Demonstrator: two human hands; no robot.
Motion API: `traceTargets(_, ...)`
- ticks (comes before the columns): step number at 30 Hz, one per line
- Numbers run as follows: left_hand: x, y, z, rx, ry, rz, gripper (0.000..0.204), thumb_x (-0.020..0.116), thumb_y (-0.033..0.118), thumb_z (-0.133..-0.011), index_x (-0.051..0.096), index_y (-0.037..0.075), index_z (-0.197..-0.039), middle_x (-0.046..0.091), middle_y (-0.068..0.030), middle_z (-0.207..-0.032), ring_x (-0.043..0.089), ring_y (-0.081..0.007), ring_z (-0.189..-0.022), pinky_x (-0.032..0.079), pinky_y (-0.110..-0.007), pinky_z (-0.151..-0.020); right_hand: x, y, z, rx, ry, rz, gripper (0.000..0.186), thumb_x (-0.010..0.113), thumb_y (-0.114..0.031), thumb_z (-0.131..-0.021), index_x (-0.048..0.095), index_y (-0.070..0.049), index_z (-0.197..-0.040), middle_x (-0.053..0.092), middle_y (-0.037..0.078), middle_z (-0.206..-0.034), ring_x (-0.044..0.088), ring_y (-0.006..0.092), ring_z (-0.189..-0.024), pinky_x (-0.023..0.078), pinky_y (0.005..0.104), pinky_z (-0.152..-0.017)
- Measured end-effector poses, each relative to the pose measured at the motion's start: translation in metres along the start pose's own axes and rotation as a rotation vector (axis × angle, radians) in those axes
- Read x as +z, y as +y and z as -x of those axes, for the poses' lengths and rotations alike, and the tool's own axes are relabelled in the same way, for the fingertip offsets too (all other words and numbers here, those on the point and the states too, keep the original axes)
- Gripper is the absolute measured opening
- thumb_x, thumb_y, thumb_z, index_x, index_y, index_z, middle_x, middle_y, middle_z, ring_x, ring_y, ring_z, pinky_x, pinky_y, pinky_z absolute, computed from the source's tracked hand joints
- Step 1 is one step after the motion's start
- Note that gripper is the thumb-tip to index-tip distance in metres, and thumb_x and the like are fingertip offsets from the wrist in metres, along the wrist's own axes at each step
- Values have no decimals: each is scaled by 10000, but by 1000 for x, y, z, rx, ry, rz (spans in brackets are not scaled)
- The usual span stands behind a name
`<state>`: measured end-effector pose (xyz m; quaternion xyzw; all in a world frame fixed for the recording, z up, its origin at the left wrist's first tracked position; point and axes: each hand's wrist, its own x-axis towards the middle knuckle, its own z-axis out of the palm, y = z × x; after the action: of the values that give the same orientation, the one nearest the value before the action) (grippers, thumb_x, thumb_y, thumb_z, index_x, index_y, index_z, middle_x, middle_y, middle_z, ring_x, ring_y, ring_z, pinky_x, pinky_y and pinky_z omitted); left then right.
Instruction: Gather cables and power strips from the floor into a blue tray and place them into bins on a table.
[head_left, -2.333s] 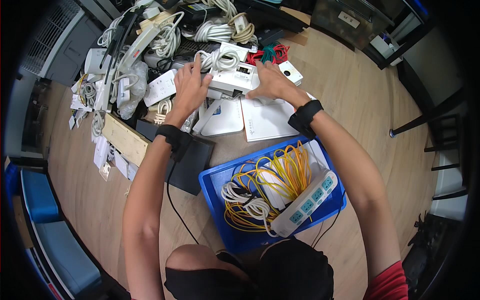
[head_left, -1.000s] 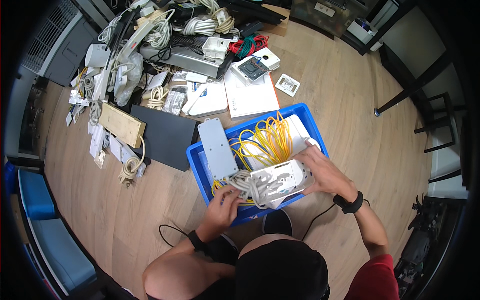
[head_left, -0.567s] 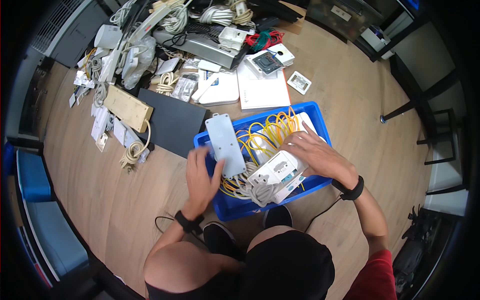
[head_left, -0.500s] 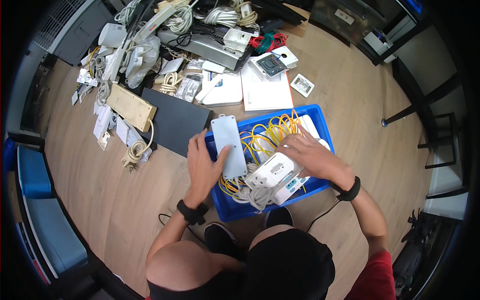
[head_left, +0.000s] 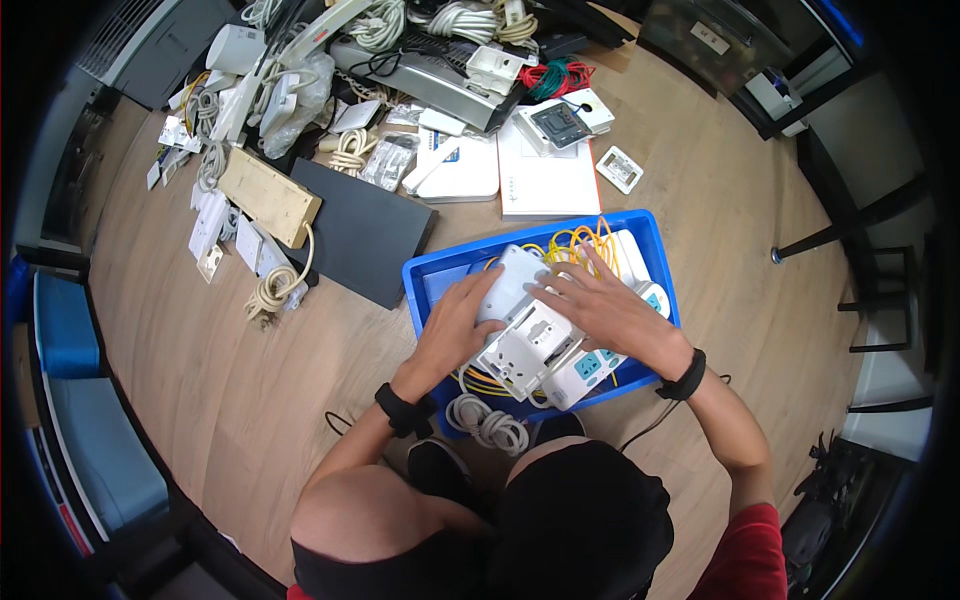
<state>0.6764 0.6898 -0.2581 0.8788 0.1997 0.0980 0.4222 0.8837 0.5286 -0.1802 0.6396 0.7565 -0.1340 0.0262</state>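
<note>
My left hand grips a flat light-grey plastic box by its left side, thumb at the lower edge. My right hand is closed over the far right end of a white socket box, its fingertips beside the grey box. Both boxes are tilted over a blue plastic tray. Inside lie yellow and orange cables and a white power strip with teal sockets. A coiled grey cord hangs over the tray's near edge.
Beyond the tray lie a dark flat panel, a beige power strip, a white flat box and a small white frame. A pile of cables and devices covers the far floor. My feet are just below the tray.
The grey box has moved right and tilted, now against the white socket box. Both hands have come closer together. The grey cord has slid toward the tray's near left edge.
</note>
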Motion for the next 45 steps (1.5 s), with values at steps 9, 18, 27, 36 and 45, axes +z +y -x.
traceTargets(9, -20, -16, 6, 102, 71, -3, 519, 708, 138, -910, 557, 51, -1399, 619, -192, -1315, 575, -371, -1202, 453, -425, -1044, -7, 16, 2, 88, 15, -145, 952, 857, -410, -686, 474, -60, -1484, 480, 215, -1489, 411, 353, -1435, 194, 567, -1244)
traceTargets(18, -89, -54, -44, 67, 400, -332, 323, 710, 148, -908, 633, 18, -1194, 650, -179, -1203, 595, -388, -1109, 486, -428, -962, -27, 54, -113, 306, 163, -358, 686, 740, -376, -899, 514, 49, -1388, 574, 263, -1360, 542, 406, -1273, 456, 414, -1077)
traceTargets(27, -93, -96, -144, -166, 164, -603, 410, 709, 295, -913, 672, -41, -1146, 709, -270, -1003, 675, -446, -953, 547, -494, -859, 34, 137, -171, 1095, -16, -544, 1167, 702, -643, -804, 184, 55, -1583, 208, 332, -1627, 236, 512, -1495, 299, 727, -1106)
traceTargets(36, -65, -124, -201, -455, 105, -510, 735, 908, 436, -686, 647, -141, -1058, 721, -293, -1040, 732, -399, -936, 588, -431, -814, 63, 187, -110, 1008, 242, -1442, 566, 839, -251, -800, 651, 105, -1197, 715, 195, -1121, 679, 259, -1003, 531, 335, -887)
traceTargets(45, -88, -131, -223, -629, -156, 7, 737, 964, 359, -624, 700, -163, -1072, 739, -224, -1037, 724, -281, -873, 556, -349, -749, 70, 203, -119, 971, 199, -1520, 513, 858, -197, -794, 650, 78, -1174, 718, 192, -1094, 712, 256, -942, 578, 355, -785)
